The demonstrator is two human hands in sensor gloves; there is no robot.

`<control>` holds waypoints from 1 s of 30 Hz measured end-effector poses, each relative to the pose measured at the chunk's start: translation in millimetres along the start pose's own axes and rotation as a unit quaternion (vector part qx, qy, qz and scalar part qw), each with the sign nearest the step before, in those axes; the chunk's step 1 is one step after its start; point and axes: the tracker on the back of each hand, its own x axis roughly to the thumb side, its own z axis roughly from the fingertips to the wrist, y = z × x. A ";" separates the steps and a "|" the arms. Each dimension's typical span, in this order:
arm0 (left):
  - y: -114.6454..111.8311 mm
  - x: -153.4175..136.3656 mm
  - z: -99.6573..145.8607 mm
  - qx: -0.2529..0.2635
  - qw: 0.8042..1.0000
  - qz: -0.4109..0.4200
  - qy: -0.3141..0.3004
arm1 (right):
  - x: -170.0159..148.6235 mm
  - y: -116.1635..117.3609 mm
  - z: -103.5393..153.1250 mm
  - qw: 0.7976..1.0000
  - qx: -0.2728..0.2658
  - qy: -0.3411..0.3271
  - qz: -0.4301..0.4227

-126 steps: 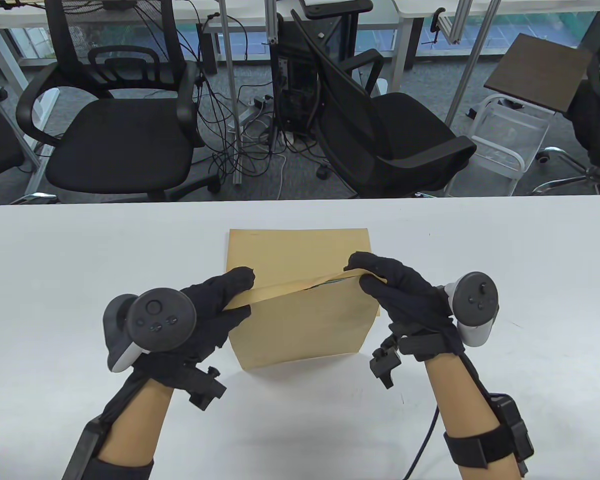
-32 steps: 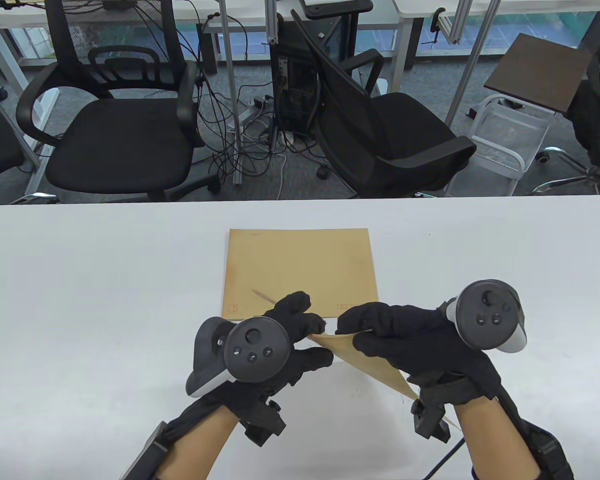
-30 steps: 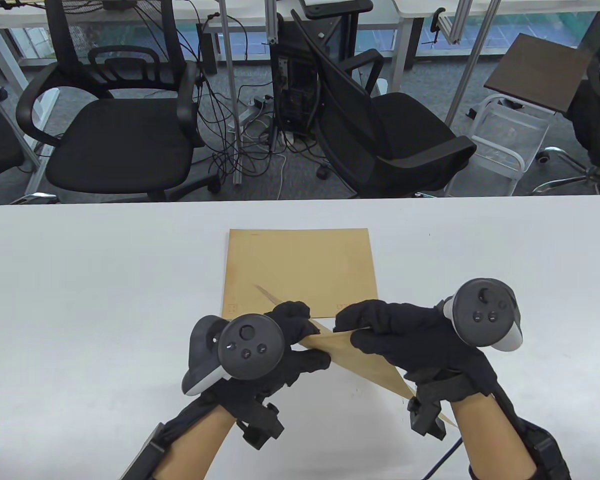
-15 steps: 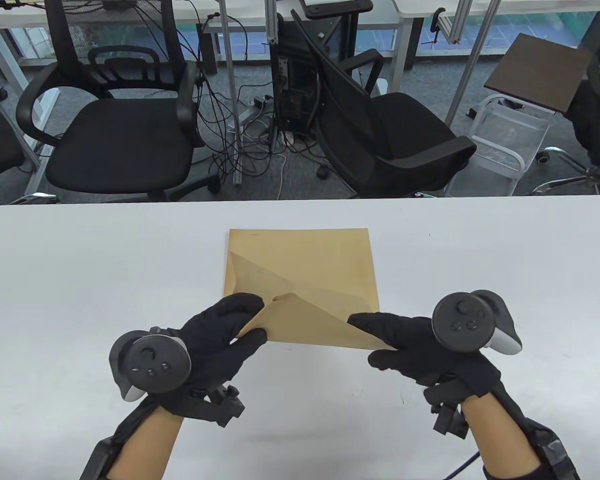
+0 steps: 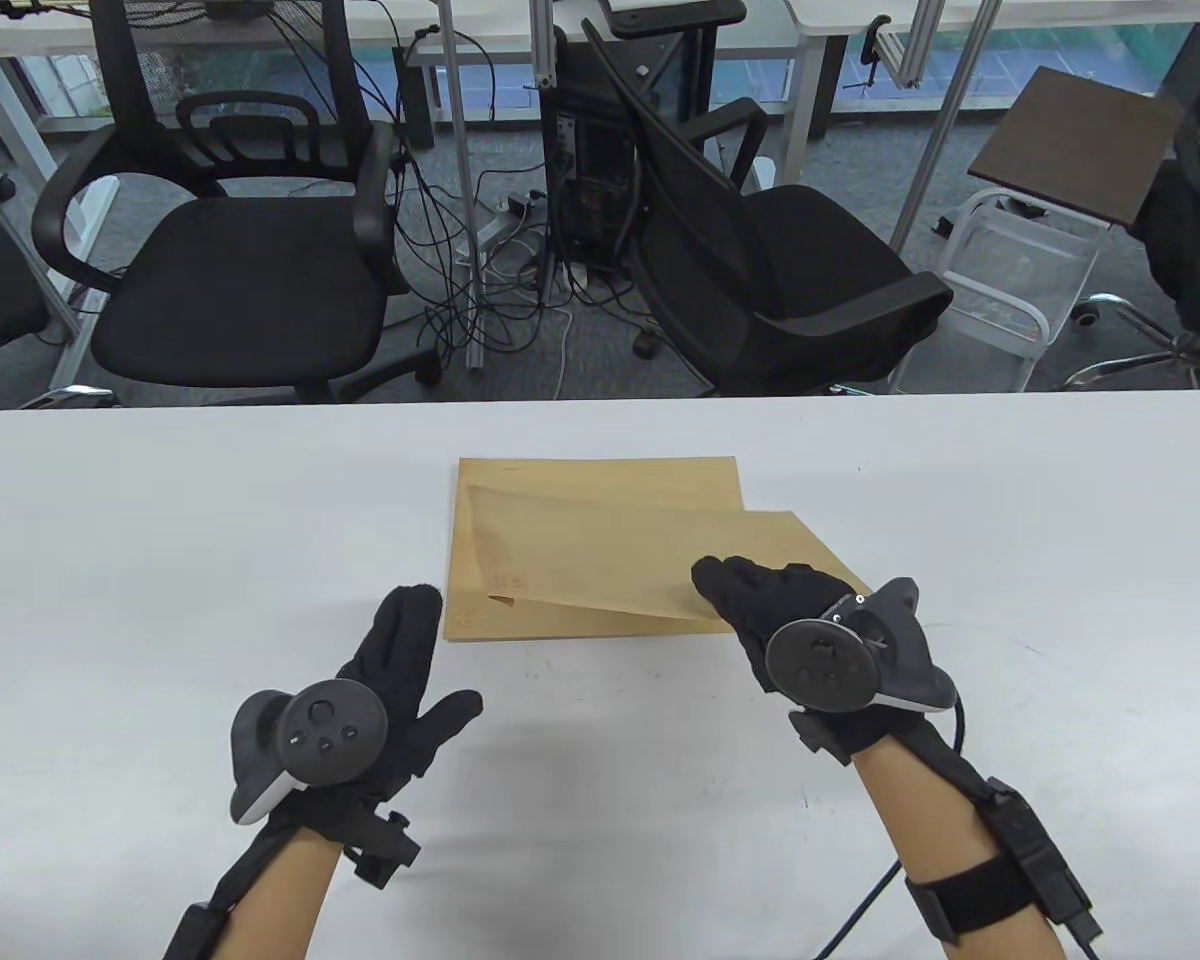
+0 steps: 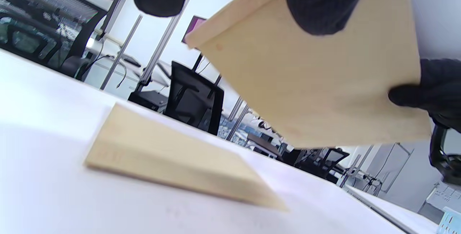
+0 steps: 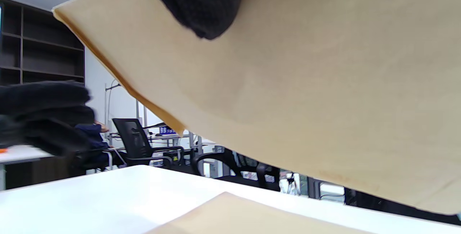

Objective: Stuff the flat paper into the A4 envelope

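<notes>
Table view: the right hand (image 5: 795, 625) is gripping the lifted manila envelope (image 5: 650, 565) at its near right corner, fingers (image 5: 725, 585) lying on top; the right wrist view is showing a fingertip (image 7: 201, 3) pressing the underside, so the envelope (image 7: 306, 93) is being pinched from both faces. The envelope is hanging tilted above the table (image 5: 1010, 520), its far left corner dipping toward a stack of flat envelopes (image 5: 580, 480) lying at 12 o'clock from the hands. The left hand (image 5: 380, 690) is spreading open at 7 o'clock of the stack, fingers (image 5: 405, 625) released and grasping nothing, just off the stack's near left corner. In the left wrist view the raised envelope (image 6: 317, 79) is floating clear of the stack (image 6: 173, 162). Black office chairs (image 5: 240, 270) are standing beyond the table's far edge.
</notes>
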 end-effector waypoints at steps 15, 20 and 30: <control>-62.6 -31.9 25.8 -0.049 0.998 -0.005 0.034 | -6.4 125.5 -72.7 0.995 0.063 0.015 0.077; -62.6 -43.3 29.2 -0.054 0.997 0.023 0.050 | -8.4 163.8 -76.1 0.990 0.107 0.023 0.085; -71.1 -41.4 28.2 -0.081 0.996 -0.002 0.046 | -8.2 198.6 -72.8 0.963 0.258 0.074 0.032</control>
